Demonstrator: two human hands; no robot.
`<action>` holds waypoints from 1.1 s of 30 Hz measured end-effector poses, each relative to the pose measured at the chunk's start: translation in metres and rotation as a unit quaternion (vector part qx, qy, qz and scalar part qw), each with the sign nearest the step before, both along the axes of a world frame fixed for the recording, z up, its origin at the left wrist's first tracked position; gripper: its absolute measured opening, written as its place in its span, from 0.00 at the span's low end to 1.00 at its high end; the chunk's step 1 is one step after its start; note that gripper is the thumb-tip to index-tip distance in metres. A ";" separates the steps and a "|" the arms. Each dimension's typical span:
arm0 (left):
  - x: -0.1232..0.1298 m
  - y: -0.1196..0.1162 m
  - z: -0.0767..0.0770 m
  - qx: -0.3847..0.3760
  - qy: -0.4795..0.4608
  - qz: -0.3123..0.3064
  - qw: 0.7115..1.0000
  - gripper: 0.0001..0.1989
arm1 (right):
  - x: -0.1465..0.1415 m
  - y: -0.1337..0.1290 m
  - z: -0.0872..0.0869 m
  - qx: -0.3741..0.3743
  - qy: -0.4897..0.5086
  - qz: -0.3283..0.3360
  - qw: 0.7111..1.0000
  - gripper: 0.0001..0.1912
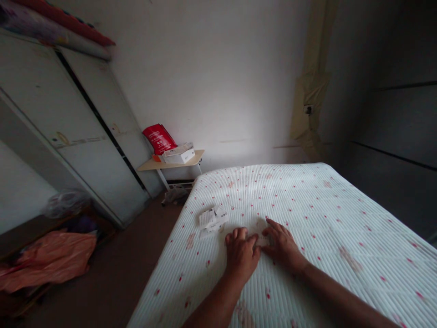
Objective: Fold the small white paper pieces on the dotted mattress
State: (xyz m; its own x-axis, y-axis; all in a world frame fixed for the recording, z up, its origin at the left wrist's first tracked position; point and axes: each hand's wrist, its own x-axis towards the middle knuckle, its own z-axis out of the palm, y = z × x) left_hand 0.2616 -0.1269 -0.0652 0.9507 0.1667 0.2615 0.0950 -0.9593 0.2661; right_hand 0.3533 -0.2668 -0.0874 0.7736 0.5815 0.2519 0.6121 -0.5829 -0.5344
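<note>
Both hands meet low over the mattress (290, 205), around a small pale piece of paper (262, 240). My left hand (241, 253) has bent fingers, and its thumb and index finger are at the paper's left edge. From the right, my right hand (284, 243) reaches in with its thumb and fingers about the other edge. Much of the paper is hidden by the fingers, and its print is too small to read. Just beyond my left hand lie several white printed papers (213, 217), overlapping in a loose heap.
Against the wall stands a small table (146, 165) with a red bag (160, 139) and a white box (179, 157). A wardrobe (85, 100) is on the left, with rolled fabric (68, 34) on top. Orange plastic (54, 259) lies at lower left. A socket (308, 109) is on the wall.
</note>
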 end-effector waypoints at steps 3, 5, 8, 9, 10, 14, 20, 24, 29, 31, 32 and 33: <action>0.000 0.000 -0.001 -0.009 -0.004 0.006 1.000 0.15 | 0.006 -0.003 -0.009 0.001 0.011 -0.003 1.000 0.18; 0.001 0.000 -0.001 -0.018 -0.005 0.009 1.000 0.15 | 0.011 -0.006 -0.015 0.016 0.013 -0.004 1.000 0.19; 0.002 -0.001 -0.001 -0.027 -0.007 0.011 1.000 0.15 | 0.014 -0.008 -0.019 0.047 0.003 -0.011 0.999 0.20; 0.002 -0.001 -0.001 -0.028 -0.008 0.011 1.000 0.15 | 0.014 -0.008 -0.019 0.053 0.001 -0.014 0.999 0.19; 0.002 -0.001 -0.001 -0.028 -0.007 0.011 1.000 0.15 | 0.013 -0.007 -0.019 0.055 0.001 -0.019 0.998 0.19; 0.001 -0.001 -0.001 -0.018 -0.001 0.011 1.000 0.16 | 0.009 -0.003 -0.016 0.049 0.003 -0.046 0.998 0.19; 0.002 -0.002 0.001 -0.021 0.006 0.020 1.000 0.16 | 0.007 -0.002 -0.016 0.078 0.010 -0.052 0.996 0.21; 0.003 -0.002 0.000 -0.023 0.002 0.021 1.000 0.16 | 0.006 -0.002 -0.020 0.052 -0.029 -0.048 0.997 0.24; 0.003 -0.002 0.000 -0.030 0.001 0.021 0.999 0.16 | 0.016 -0.012 -0.026 0.067 -0.024 -0.006 0.997 0.27; 0.003 -0.002 0.000 -0.030 0.005 0.024 0.999 0.16 | 0.019 -0.015 -0.023 0.072 -0.017 0.001 0.997 0.27; 0.003 -0.001 0.000 -0.028 0.005 0.026 0.999 0.17 | 0.019 -0.016 -0.020 0.075 -0.016 0.003 0.997 0.27; 0.004 -0.001 -0.001 -0.026 0.005 0.027 0.999 0.17 | 0.018 -0.015 -0.017 0.077 -0.015 0.008 0.997 0.26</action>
